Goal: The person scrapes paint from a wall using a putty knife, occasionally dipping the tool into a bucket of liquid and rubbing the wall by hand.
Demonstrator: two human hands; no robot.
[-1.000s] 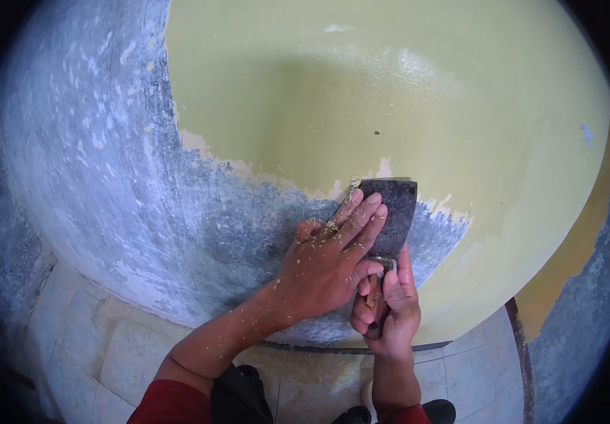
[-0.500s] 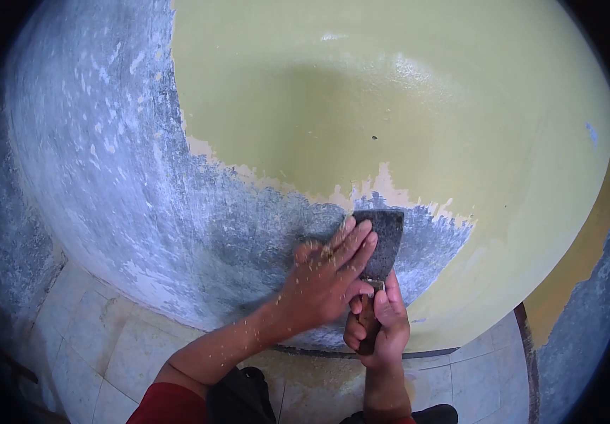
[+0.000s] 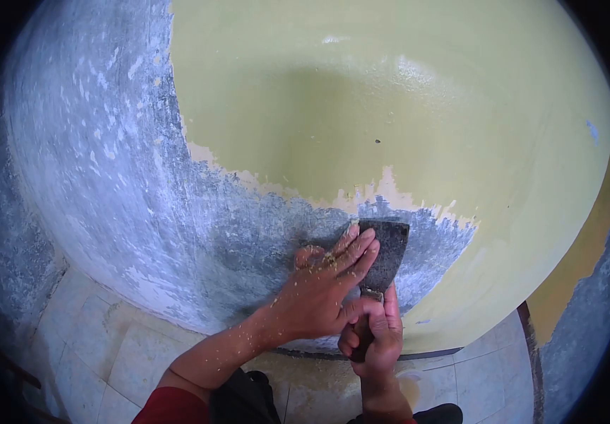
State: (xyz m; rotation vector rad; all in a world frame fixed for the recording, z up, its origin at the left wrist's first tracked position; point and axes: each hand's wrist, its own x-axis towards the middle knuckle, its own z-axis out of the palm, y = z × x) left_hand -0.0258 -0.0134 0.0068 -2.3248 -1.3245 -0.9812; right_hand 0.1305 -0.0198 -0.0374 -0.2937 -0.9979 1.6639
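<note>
A paint scraper (image 3: 387,249) with a wide dark blade lies against the wall, its front edge just below the ragged paint border. My right hand (image 3: 381,338) is closed around its brown handle (image 3: 361,340). My left hand (image 3: 322,286) lies over the blade's left part, with fingers stretched out and fingertips pressing on it; its thumb is beside the neck of the handle. Pale paint crumbs dot the back of the left hand and the forearm. Above the blade spreads glossy yellow-green paint (image 3: 283,106); around it the bared grey wall surface (image 3: 227,226) shows.
Light floor tiles (image 3: 135,357) run along the foot of the wall, with dusty crumbs on them. A dark shoe (image 3: 440,415) shows at the bottom edge. A side wall (image 3: 584,311), part yellow and part grey, stands at the right. A small hole (image 3: 377,141) marks the painted area.
The scraper and both hands have moved slightly down, so the blade's edge is farther from the paint border. The view has shifted a little.
</note>
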